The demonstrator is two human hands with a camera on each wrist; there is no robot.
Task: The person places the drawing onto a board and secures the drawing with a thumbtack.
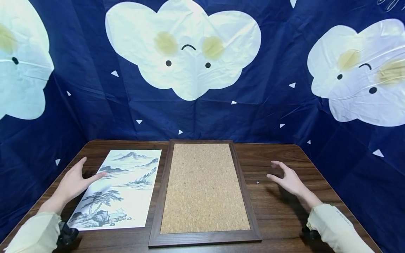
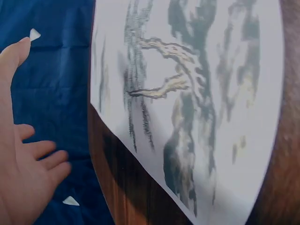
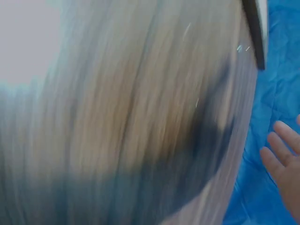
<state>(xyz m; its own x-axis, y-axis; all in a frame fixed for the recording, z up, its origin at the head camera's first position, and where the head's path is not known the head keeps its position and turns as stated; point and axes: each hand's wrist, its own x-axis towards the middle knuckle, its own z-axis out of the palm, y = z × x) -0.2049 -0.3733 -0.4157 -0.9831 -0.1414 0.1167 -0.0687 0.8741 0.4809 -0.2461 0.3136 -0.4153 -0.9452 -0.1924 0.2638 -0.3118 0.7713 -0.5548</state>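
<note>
A sheet of paper [image 1: 139,207] printed with an ink landscape of mountains, a pine tree and rocks lies on the left of the table. Beside its left edge is my left hand [image 1: 71,184], thumb stretched out over the print and holding nothing. The left wrist view shows that hand [image 2: 33,173] with fingers spread. A cork board [image 1: 204,189] in a dark brown wooden frame [image 1: 202,239] lies flat in the middle. On the right, my right hand [image 1: 289,179] is held with thumb and fingers apart and nothing between them. Just left of its thumb sits a tiny shiny thing [image 1: 257,182].
Everything lies on a dark wood-grain table [image 1: 269,225] with rounded far corners. Behind it and along both sides hangs a navy cloth [image 1: 202,119] with white clouds and small triangles.
</note>
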